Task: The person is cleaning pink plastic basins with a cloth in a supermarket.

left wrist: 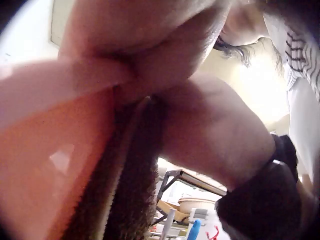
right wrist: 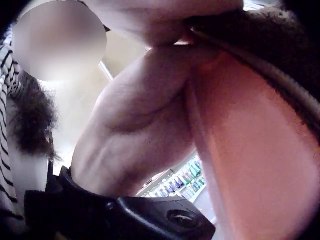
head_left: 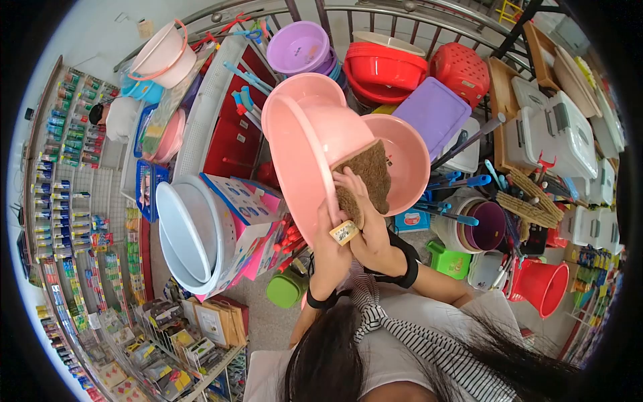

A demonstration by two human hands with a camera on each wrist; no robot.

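A pink basin (head_left: 295, 167) is tilted up on its side in the head view. My left hand (head_left: 328, 258) grips its near rim, beside a small yellowish tag (head_left: 344, 232). A brown bristly mat (head_left: 372, 175), folded over, lies against the basin's side, and my right hand (head_left: 368, 231) holds its near end with fingers laid over it. The two hands touch. In the left wrist view the basin (left wrist: 50, 165) and the dark mat (left wrist: 135, 190) run side by side below the hands. The right wrist view shows the basin wall (right wrist: 260, 160) under the mat's edge (right wrist: 270, 55).
Behind stand more pink basins (head_left: 405, 164), red basins (head_left: 385, 70), a purple lid (head_left: 434, 119) and a purple basin (head_left: 298, 47). Pale blue basins (head_left: 191, 234) are at the left. Blue-ended poles (head_left: 462, 181), a red bucket (head_left: 541, 287) and a green stool (head_left: 284, 288) stand nearby.
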